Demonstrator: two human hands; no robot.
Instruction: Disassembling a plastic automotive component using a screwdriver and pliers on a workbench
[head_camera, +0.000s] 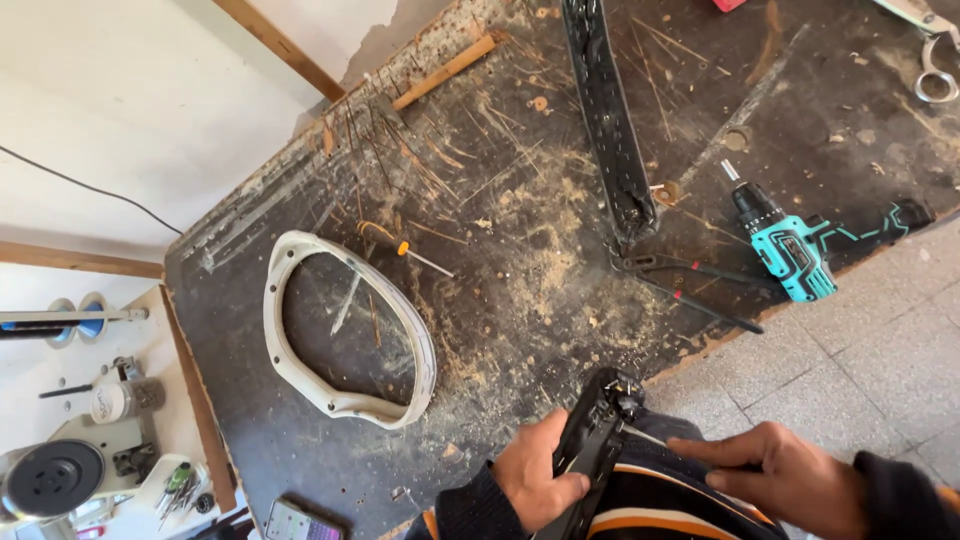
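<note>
Hands work just off the bench's (480, 330) near edge, over the person's lap. The left hand (535, 470) has its fingers clenched around a black strip-shaped part (590, 440), held slightly tilted with its top end close to that edge. The right hand (785, 480) grasps a thin tool (650, 437) whose metal shaft points left, its tip touching the top of the black part. On the dusty, scratched bench, a white oval frame (345, 330) lies toward the left edge with a small orange-handled screwdriver (400, 245) just beside its upper rim. A long black strip (608, 120) runs from the far edge toward the middle, pliers (690, 285) lie at its lower end, and a teal cordless drill (790, 245) rests near the right edge. Scissors (930, 50) sit at the far right corner.
</note>
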